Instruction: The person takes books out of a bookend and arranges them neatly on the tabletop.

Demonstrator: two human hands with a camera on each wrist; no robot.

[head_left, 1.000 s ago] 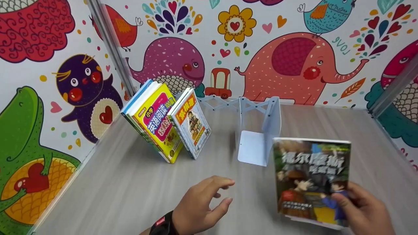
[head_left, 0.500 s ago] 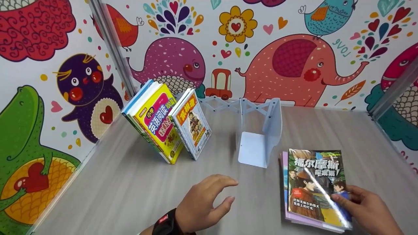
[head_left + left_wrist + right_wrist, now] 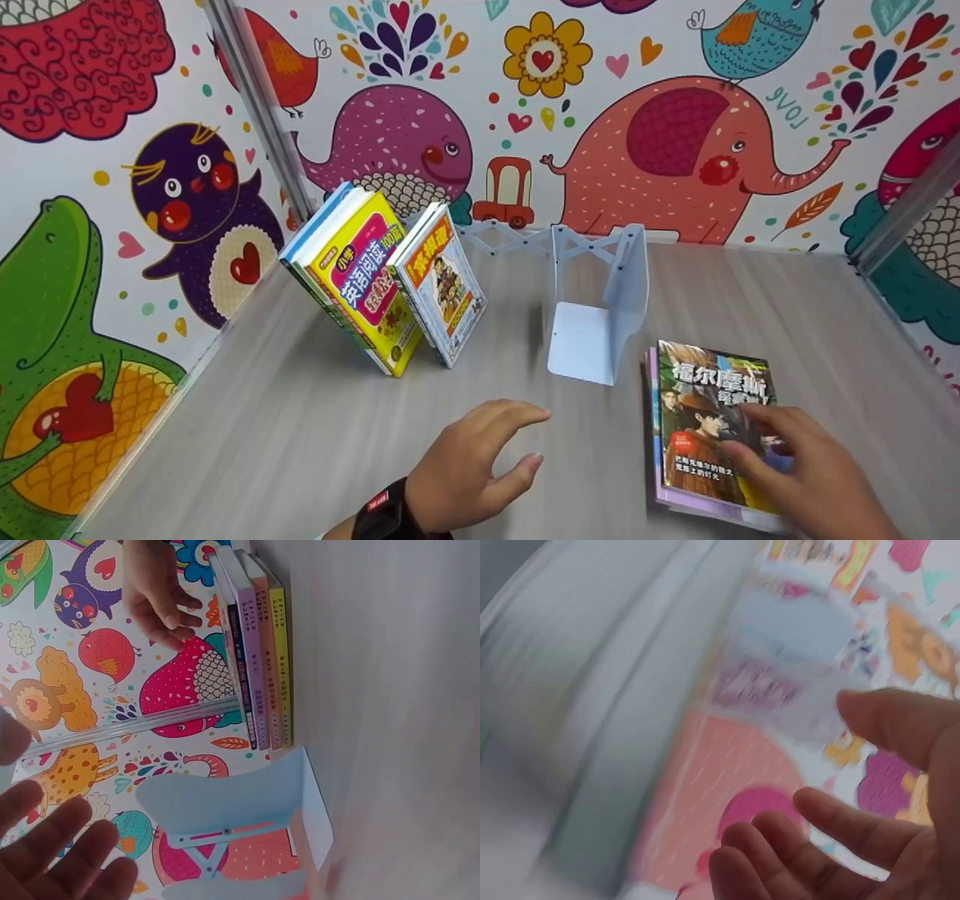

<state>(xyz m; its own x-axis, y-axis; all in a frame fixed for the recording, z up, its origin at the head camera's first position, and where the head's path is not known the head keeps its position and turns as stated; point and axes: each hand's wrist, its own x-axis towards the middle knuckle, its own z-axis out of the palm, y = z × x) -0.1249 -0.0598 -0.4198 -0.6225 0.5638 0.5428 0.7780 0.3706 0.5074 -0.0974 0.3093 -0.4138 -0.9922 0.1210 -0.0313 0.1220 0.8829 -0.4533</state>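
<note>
At four o'clock, the right hand (image 3: pixel 810 465) hangs half-open, holding nothing, above the book stack (image 3: pixel 701 442), whose long axis runs twelve to six; the left hand (image 3: pixel 472 469), loosely open and empty, is farther off, the stack at its three o'clock; beyond, at the stack's ten o'clock, stands the bookend (image 3: pixel 581 341).

You face a white far wall (image 3: pixel 600 37) printed with cartoon animals (image 3: pixel 667 157) beyond the grey wood-grain bench (image 3: pixel 285 442), a metal strip (image 3: pixel 260 109) at left.
</note>
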